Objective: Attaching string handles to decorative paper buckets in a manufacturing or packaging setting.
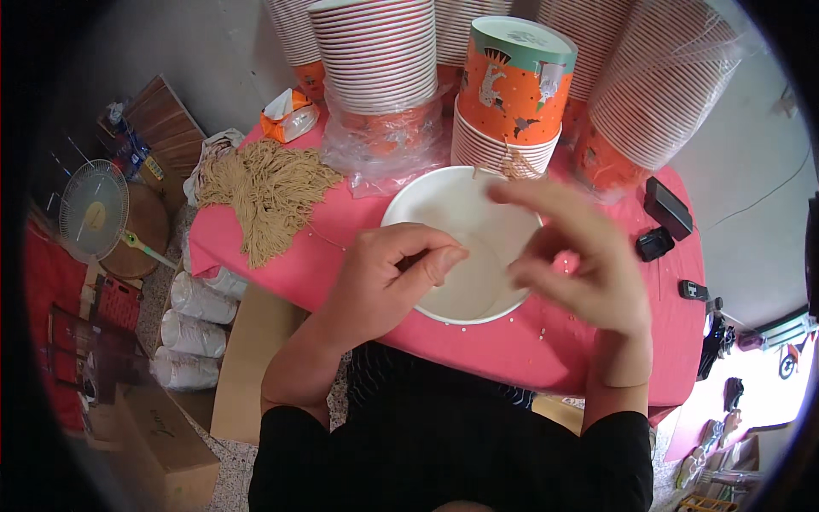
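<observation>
Head view: left hand (384,277) pinched narrow at rim of white paper bucket (465,247) on pink table (281,264); right hand (576,256) blurred above bucket, fingers loosely curled, possibly gripping tan string. Tan string bundle (269,192) lying well left.

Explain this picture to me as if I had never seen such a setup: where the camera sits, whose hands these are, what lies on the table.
The camera sits on a person's head and looks down, so straight edges bend. The two bare hands are that person's own. The left hand, fingers pinched, and the right hand hover over an open white paper bucket on the pink tablecloth. What they pinch is too small to tell. Behind stand stacks of orange printed paper buckets, some in clear plastic. A bundle of tan string lies to the left, and small black devices to the right.
</observation>
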Demonstrator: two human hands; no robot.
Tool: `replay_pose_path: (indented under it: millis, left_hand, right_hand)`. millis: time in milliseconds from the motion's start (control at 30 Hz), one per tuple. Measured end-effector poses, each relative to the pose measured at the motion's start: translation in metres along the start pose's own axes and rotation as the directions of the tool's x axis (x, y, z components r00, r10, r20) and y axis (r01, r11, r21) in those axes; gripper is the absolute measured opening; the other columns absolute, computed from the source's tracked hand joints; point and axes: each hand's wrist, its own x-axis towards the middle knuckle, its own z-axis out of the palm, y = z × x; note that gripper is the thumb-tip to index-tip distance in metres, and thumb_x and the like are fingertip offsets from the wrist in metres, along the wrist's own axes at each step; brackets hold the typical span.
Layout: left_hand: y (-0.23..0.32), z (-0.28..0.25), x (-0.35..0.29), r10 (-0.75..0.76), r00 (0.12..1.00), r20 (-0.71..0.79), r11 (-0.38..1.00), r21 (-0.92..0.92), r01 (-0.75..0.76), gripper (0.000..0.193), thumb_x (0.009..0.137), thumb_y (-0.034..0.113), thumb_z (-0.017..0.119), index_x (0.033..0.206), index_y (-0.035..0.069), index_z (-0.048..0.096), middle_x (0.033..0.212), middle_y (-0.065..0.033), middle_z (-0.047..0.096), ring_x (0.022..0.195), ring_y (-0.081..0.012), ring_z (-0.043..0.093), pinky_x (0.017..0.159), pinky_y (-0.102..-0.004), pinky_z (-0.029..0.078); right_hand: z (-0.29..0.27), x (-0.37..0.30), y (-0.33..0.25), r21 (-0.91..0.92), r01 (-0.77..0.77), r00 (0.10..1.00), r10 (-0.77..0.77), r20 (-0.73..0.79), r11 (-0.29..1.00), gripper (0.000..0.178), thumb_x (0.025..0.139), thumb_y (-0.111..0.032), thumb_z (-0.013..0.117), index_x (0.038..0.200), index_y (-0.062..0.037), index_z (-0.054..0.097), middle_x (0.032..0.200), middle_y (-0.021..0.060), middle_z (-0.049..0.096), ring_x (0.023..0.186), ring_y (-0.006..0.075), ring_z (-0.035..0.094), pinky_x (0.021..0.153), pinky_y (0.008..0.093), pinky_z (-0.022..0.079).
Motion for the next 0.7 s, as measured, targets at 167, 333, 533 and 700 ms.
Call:
replay_pose_path:
  millis: [167,333,533,700]
  left_hand:
    - [0.009,0.003,0.0,0.022,0.998,0.056,0.998,0.052,-0.024,0.015,0.094,0.012,0.061,0.088,-0.002,0.063,0.071,-0.0088,0.061,0.061,-0.0123,0.057,0.055,-0.0285,0.045]
    - [0.006,0.003,0.0,0.039,0.998,0.039,0.998,0.055,-0.041,0.017,0.095,0.013,0.057,0.087,-0.001,0.058,0.073,-0.0094,0.059,0.063,-0.0168,0.055,0.058,-0.0311,0.044]
    - [0.001,0.005,0.0,0.087,0.996,-0.018,0.995,0.049,-0.086,0.01,0.094,0.008,0.056,0.087,0.0,0.057,0.076,-0.0044,0.056,0.066,-0.0114,0.051,0.061,-0.0269,0.042]
    - [0.004,0.003,-0.003,0.131,0.991,-0.008,0.99,0.048,-0.131,0.005,0.091,0.002,0.059,0.087,0.002,0.056,0.076,-0.0043,0.054,0.064,-0.0122,0.051,0.057,-0.0281,0.043]
  right_hand:
    - [0.02,0.005,0.017,0.106,-0.093,0.988,0.079,0.129,0.99,0.028,0.083,0.005,0.063,0.11,0.0015,0.063,0.09,0.0052,0.065,0.069,0.0088,0.064,0.06,0.021,0.047]
    - [0.02,0.011,0.018,-0.013,0.1,0.991,-0.099,0.09,0.995,0.009,0.085,0.002,0.064,0.094,0.0005,0.066,0.078,0.002,0.06,0.064,0.0061,0.055,0.057,0.0202,0.042]
    - [0.024,0.01,0.022,0.026,0.078,0.996,-0.079,0.051,0.997,0.004,0.087,0.001,0.064,0.091,0.0011,0.065,0.077,-0.0001,0.057,0.064,0.0027,0.049,0.055,0.0199,0.037]
    - [0.025,0.009,0.022,0.064,0.044,0.997,-0.048,0.067,0.997,0.004,0.087,0.002,0.063,0.091,0.0016,0.063,0.075,-0.0027,0.055,0.063,0.0012,0.046,0.052,0.0197,0.034]
